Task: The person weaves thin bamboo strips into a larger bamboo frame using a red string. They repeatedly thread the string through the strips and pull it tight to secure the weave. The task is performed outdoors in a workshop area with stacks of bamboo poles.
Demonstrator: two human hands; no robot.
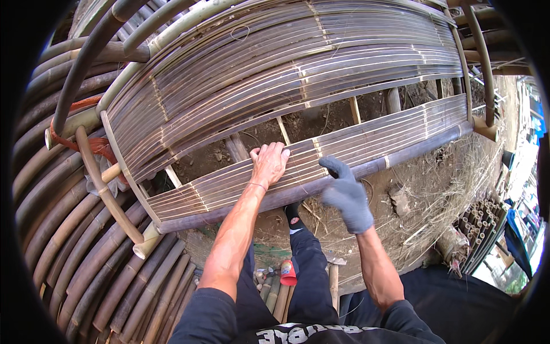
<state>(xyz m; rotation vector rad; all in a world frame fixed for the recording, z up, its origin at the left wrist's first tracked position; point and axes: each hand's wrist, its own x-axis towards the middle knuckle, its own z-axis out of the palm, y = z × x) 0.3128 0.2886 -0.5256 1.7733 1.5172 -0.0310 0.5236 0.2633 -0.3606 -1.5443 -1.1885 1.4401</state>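
Note:
A bamboo bench frame spans the view, its seat made of long dark bamboo slats (229,86) with pale joints. Along its near side runs a separate band of narrow slats (395,135), bordered by a thick bamboo pole (286,196). My bare left hand (269,164) rests on this band, fingers bent over its far edge beside the gap. Just above the pole, to the right, is my right hand (347,198) in a grey glove. It is slightly blurred, one finger stretched out apart from the others, and nothing shows in it.
Through the gap, crosspieces (355,110) and soil are visible. Bamboo poles (103,275) lie stacked at the left; orange cord (103,148) wraps a frame joint. A red cup (288,273) sits between my legs. Cut bamboo tubes (478,223) are bundled at the right.

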